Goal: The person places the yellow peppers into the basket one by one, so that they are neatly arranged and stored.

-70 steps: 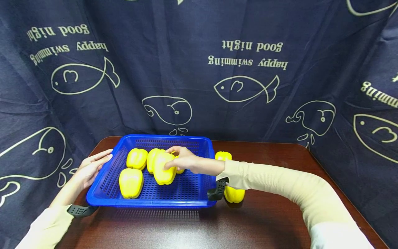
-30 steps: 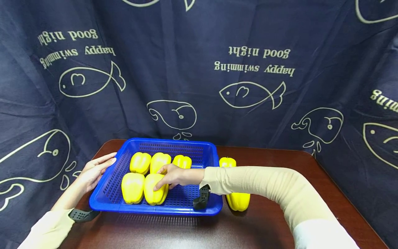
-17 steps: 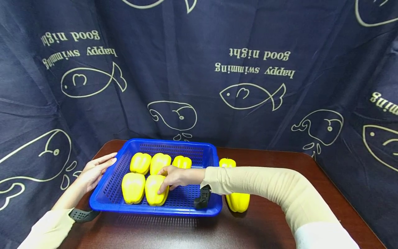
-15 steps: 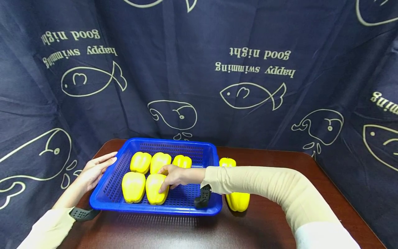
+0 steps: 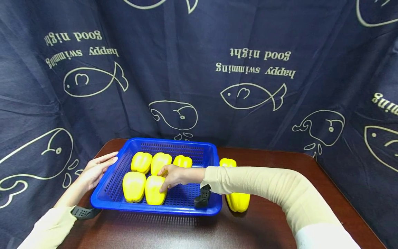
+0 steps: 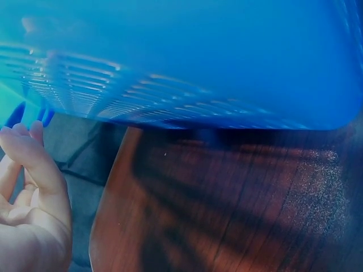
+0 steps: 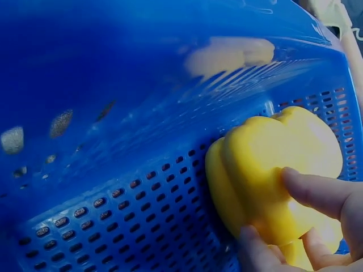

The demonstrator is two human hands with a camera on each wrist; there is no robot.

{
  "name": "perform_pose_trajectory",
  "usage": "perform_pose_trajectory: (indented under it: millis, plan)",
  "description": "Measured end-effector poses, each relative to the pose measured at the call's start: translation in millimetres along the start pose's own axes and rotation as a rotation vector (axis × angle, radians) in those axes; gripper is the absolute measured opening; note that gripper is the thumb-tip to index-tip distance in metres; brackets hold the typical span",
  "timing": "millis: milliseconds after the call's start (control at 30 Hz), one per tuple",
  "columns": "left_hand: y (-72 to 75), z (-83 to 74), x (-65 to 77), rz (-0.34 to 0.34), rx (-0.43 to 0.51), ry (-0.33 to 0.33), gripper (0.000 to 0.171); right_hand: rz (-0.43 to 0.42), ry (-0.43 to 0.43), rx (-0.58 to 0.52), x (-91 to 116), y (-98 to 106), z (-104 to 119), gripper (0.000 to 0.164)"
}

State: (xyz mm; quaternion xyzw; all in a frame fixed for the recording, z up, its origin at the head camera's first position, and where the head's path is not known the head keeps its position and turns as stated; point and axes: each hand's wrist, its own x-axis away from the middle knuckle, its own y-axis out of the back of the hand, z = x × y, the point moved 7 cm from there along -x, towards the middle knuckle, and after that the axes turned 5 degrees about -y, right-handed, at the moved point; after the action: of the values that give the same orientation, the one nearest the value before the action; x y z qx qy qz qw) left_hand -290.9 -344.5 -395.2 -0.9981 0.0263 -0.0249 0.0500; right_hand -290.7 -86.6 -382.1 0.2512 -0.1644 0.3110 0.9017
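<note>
My right hand [image 5: 174, 175] reaches into the blue plastic basket [image 5: 149, 208] and holds a yellow bell pepper [image 5: 153, 191] in the front row. The right wrist view has the thumb on one side of that bell pepper [image 7: 266, 164] and fingertips on another. It rests on the slotted floor, beside another yellow bell pepper [image 5: 133, 186]. Behind these lie more yellow bell peppers [image 5: 161, 162], partly covered by the hand. At the basket's left rim, my left hand [image 5: 91, 174] grips the edge; the left wrist view shows its fingers [image 6: 39, 164] against the blue side.
Right of the basket, yellow bell peppers [image 5: 238, 202] lie on the brown table [image 5: 273, 214], partly hidden by the right sleeve [image 5: 258, 180]. A dark blue curtain [image 5: 199, 69] with fish drawings hangs behind. The basket's raised walls surround the bell peppers.
My right hand has brought the bell pepper down and forward into the front row, right of the other one. Its thumb has shifted towards the pepper's right side. The left hand stays at the rim.
</note>
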Motion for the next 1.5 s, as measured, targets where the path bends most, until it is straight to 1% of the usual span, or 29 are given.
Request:
perform_pose_trajectory:
  millis: [100, 200, 233, 333, 400, 433, 467, 533, 633, 867, 900, 967, 1100, 1200, 1333, 1433, 1500]
  plan:
    - [-0.1, 0.7, 1.2, -0.010, -0.017, 0.005, 0.021, 0.004, -0.006, 0.036, 2, 0, 0, 0.051]
    - [-0.5, 1.4, 0.8, -0.007, -0.013, 0.002, 0.021, -0.008, 0.003, 0.109, -1, 1, -2, 0.049]
    - [-0.8, 1.4, 0.4, -0.005, -0.005, 0.000, 0.022, -0.009, 0.025, 0.134, -10, 2, -6, 0.050]
    - [-1.8, 1.5, -0.8, 0.008, 0.028, -0.006, 0.025, -0.015, 0.044, 0.197, -12, 5, -5, 0.047]
    - [-2.5, 1.1, -1.5, 0.009, 0.043, -0.011, 0.026, -0.022, 0.055, 0.206, -10, 8, 0, 0.047]
    - [-2.8, 1.0, -2.2, 0.011, 0.056, -0.012, 0.026, -0.025, 0.061, 0.205, -7, 10, 3, 0.047]
    - [-3.4, 0.8, -2.8, 0.014, 0.065, -0.014, 0.026, -0.033, 0.048, 0.203, 3, 12, 10, 0.046]
    - [-3.9, 0.3, -4.2, 0.015, 0.079, -0.018, 0.026, -0.041, 0.061, 0.196, 8, 18, 16, 0.047]
    - [-4.2, 0.2, -5.9, 0.012, 0.097, -0.018, 0.027, -0.046, 0.087, 0.215, 15, 25, 24, 0.049]
    - [-5.3, 1.2, -7.0, 0.005, 0.090, -0.021, 0.025, -0.094, 0.230, 0.336, 30, 47, 39, 0.052]
    - [-4.9, 1.4, -6.8, 0.004, 0.085, -0.022, 0.024, -0.093, 0.248, 0.336, 34, 49, 40, 0.051]
    - [-3.9, 2.0, -6.1, 0.001, 0.072, -0.022, 0.024, -0.097, 0.278, 0.339, 40, 54, 42, 0.050]
    - [-3.3, 2.8, -2.7, 0.010, 0.064, -0.021, 0.024, -0.100, 0.309, 0.326, 55, 63, 43, 0.046]
    - [-3.0, 3.0, 0.4, 0.022, 0.091, -0.023, 0.026, -0.111, 0.346, 0.335, 66, 71, 45, 0.042]
    - [-2.6, 3.9, 2.4, 0.029, 0.126, -0.017, 0.028, -0.154, 0.429, 0.340, 82, 86, 49, 0.041]
    - [-3.0, 4.6, 1.5, 0.029, 0.127, -0.011, 0.029, -0.204, 0.484, 0.329, 92, 102, 48, 0.042]
    - [-3.4, 4.9, 0.8, 0.026, 0.117, -0.011, 0.029, -0.237, 0.500, 0.314, 97, 114, 44, 0.042]
